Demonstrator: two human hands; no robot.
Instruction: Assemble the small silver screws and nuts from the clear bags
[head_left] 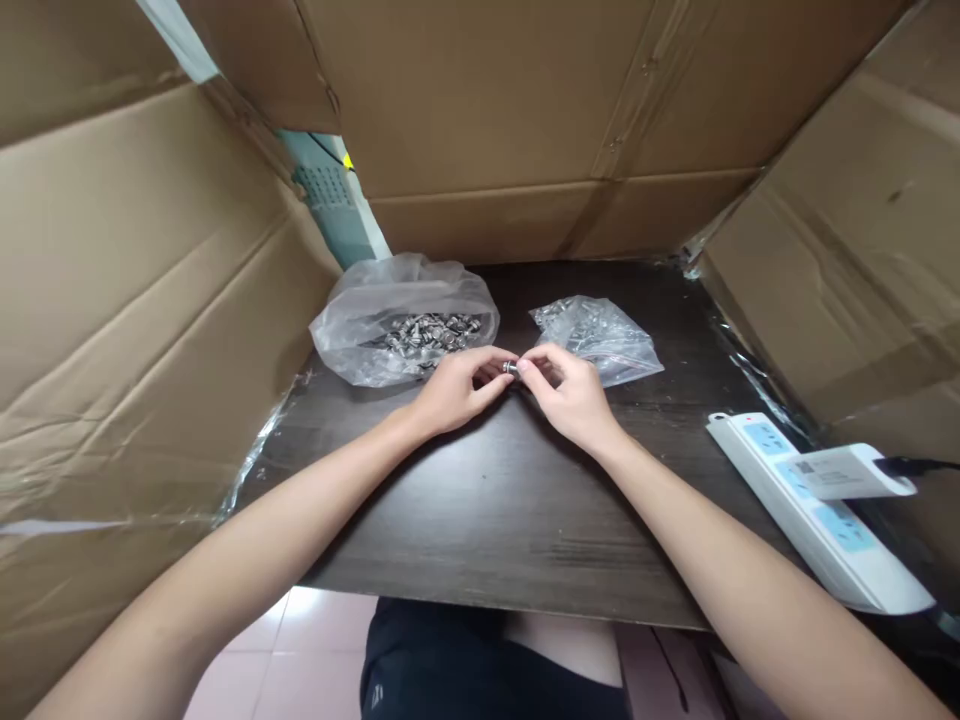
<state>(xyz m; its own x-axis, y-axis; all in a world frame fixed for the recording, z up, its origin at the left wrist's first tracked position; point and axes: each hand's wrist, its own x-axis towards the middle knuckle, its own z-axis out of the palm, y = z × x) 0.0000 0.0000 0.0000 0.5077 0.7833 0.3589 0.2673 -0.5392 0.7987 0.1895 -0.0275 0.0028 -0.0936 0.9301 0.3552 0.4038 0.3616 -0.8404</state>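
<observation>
My left hand (456, 388) and my right hand (568, 392) meet fingertip to fingertip over the dark wooden table (480, 520). Between them they pinch a small metal part (511, 368), silvery and ring-like; its exact shape is too small to tell. Just behind my left hand lies an open clear plastic bag (352, 325) holding a heap of small metal screws (431, 332). Behind my right hand lies a smaller clear bag (600, 335) with tiny shiny parts inside.
Cardboard walls (135, 320) close in the table on the left, back and right. A white power strip (814, 510) with a white plug adapter (851, 472) lies at the table's right edge. Pink floor tiles (292, 650) and my dark-clothed lap (465, 665) show below the front edge.
</observation>
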